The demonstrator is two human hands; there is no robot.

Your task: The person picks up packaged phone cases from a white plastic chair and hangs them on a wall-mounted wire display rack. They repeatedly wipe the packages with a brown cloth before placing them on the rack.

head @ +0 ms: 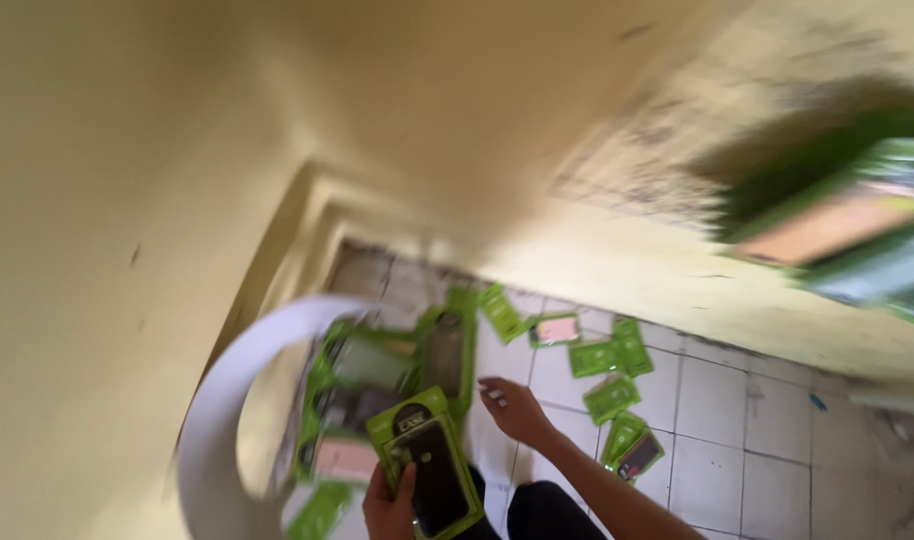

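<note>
Left hand [389, 508] at bottom edge grips a green package [425, 462] with a dark phone case inside, thumb across its front. Right hand [514, 410] is empty, fingers spread loosely, hovering above the tiled floor [712, 400]. White plastic chair [232, 400] arcs at left. Beyond, more green packages [609, 372] lie scattered on the tiles near the yellow wall [127, 200]. Blurred green pack [847, 225] at upper right.
</note>
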